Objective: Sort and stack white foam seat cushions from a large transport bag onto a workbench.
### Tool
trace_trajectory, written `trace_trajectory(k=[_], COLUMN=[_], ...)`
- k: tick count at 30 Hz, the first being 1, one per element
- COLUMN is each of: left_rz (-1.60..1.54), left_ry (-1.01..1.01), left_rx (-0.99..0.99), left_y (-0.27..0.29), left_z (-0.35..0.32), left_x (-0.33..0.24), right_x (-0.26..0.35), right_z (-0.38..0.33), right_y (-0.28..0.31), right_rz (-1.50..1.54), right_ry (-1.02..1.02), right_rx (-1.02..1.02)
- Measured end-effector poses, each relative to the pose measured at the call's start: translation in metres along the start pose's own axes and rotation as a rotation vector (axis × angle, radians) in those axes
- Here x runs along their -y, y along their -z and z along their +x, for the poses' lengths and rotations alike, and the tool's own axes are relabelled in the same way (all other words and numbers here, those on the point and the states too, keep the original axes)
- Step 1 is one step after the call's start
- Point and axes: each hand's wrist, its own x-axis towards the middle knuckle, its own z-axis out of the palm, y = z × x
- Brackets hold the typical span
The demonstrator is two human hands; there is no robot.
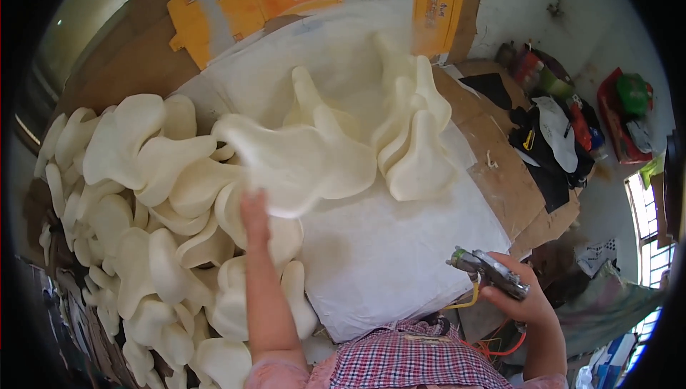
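Observation:
My left hand [255, 212] is smeared by motion at the near left edge of a cream, saddle-shaped foam pad [282, 167]. The pad's left end is blurred too, and I cannot make out whether the fingers grip it. At the right, my right hand [525, 292] is wrapped round a metal spray gun [493, 271], its greenish nozzle end pointing left. More foam pads of the same kind stand on the white-covered table: an overlapping group [421, 153] to the right, and another pad [307, 96] behind the blurred one.
A large heap of cream foam pads [128, 210] fills the left side. White sheeting [386, 267] covers the table, with brown cardboard [471, 128] at its right edge. A yellow hose [468, 299] and a red hose [511, 346] hang near the gun. Dark scraps [547, 181] lie at the right.

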Motion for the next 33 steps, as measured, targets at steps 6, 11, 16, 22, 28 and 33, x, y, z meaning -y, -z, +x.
trace_trajectory(k=[6, 11, 16, 22, 28, 33], left_rz=[-0.622, -0.685, -0.117, 0.167, -0.606, -0.776], left_ry=[-0.091, 0.211, 0.100, -0.040, -0.161, -0.634], left_rx=[-0.007, 0.102, 0.262, 0.394, -0.032, -0.164], left_y=[0.030, -0.055, -0.102, -0.069, 0.071, 0.114], left_z=[0.044, 0.083, 0.067, 0.033, 0.084, 0.106], left_x=[-0.050, 0.031, 0.087, 0.051, -0.143, -0.208], right_x=[0.016, -0.005, -0.025, -0.034, -0.021, 0.004], right_z=[0.024, 0.029, 0.024, 0.033, 0.057, 0.081], right_y=[-0.003, -0.001, -0.010, -0.017, -0.012, -0.011], right_rz=[0.337, 0.084, 0.143, 0.133, 0.076, 0.140], right_ry=[0.182, 0.086, 0.011, 0.038, 0.075, 0.113], right_rx=[-0.200, -0.145, -0.044, -0.056, -0.049, -0.140])
